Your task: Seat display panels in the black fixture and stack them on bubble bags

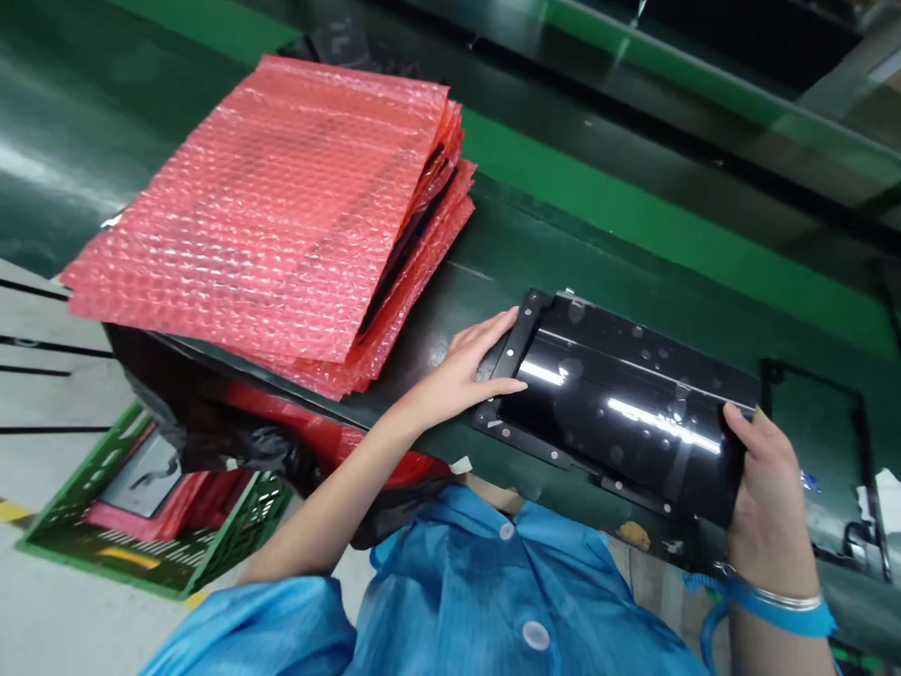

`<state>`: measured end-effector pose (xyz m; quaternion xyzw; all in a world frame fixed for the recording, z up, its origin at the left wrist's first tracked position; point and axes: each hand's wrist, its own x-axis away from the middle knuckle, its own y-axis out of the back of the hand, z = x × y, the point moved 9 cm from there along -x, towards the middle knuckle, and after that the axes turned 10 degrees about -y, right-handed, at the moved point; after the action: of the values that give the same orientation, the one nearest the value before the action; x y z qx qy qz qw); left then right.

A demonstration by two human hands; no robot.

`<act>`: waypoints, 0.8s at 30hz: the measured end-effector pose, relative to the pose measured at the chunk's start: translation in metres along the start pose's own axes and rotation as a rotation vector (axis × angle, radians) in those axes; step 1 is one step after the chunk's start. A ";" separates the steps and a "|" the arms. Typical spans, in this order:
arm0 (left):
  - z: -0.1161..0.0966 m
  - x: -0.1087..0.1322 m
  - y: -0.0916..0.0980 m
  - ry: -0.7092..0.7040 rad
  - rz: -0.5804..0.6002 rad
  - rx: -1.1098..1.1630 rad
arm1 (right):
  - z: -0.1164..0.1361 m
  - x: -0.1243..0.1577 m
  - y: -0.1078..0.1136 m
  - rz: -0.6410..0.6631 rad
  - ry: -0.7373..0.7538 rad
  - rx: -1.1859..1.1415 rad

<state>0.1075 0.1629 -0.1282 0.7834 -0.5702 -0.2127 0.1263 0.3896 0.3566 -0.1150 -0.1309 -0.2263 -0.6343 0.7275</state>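
Nearest the camera, a blue smock (450,582) is seen, with a blue strap (774,610) worn at the right wrist. Just beyond it, a glossy black panel (619,404) is held at both short ends, its long axis running from left to right across the body and sloping slightly down to the right. The right end is gripped by the right hand (764,483), fingers wrapped over its edge. The left end is touched by the left hand (468,371), fingers spread flat on the frame rather than clenched. The panel is rested on a dark green bench (493,244). Farther left, a stack of red bubble-wrap bags (282,207) is piled, well apart from both hands. Below, a green crate (161,526) is set on the floor.
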 end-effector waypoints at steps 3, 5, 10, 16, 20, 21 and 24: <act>-0.004 -0.001 -0.004 -0.026 0.029 -0.082 | 0.000 0.000 -0.002 0.003 0.013 0.027; -0.006 -0.001 -0.006 -0.037 0.055 -0.106 | -0.001 0.000 -0.004 0.014 0.022 0.039; -0.006 -0.001 -0.008 -0.075 0.073 -0.114 | -0.004 -0.002 -0.006 0.029 0.008 0.024; -0.004 -0.001 -0.010 -0.104 0.073 -0.128 | 0.000 0.000 -0.011 0.028 0.043 0.036; -0.003 -0.001 -0.010 -0.098 0.081 -0.139 | 0.003 0.001 -0.014 0.038 0.063 0.056; -0.004 -0.001 -0.010 -0.097 0.084 -0.143 | 0.004 0.001 -0.014 0.042 0.062 0.059; -0.005 -0.001 -0.011 -0.110 0.094 -0.165 | 0.007 0.001 -0.015 0.047 0.067 0.078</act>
<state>0.1188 0.1667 -0.1288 0.7297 -0.5931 -0.2956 0.1687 0.3742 0.3564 -0.1096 -0.0864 -0.2230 -0.6117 0.7541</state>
